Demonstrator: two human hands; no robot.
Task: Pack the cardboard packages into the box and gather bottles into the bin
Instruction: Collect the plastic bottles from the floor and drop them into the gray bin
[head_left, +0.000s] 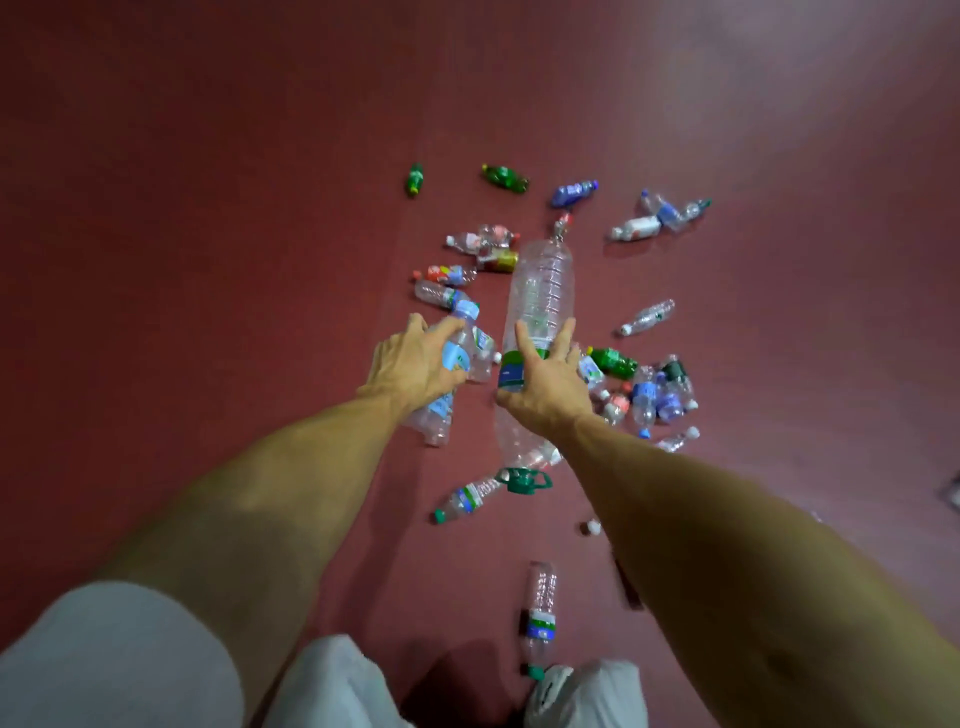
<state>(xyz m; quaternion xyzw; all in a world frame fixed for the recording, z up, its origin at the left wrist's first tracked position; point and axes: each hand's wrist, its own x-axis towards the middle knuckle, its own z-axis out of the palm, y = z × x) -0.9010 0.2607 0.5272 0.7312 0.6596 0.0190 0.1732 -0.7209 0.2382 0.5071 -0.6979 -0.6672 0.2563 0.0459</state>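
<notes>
Several empty plastic bottles lie scattered over a dark red floor (234, 234). My left hand (410, 364) grips a bunch of small clear bottles with blue labels (457, 353). My right hand (545, 384) grips a large clear bottle (540, 291) around its green and blue label; its green cap with a handle (522, 479) points toward me. No bin, box or cardboard package is in view.
Green bottles (504, 177) lie at the far side. A cluster of small bottles (654, 395) sits right of my right hand. One clear bottle (540, 608) lies near my white shoe (558, 696). Another small bottle (467, 499) lies between my forearms.
</notes>
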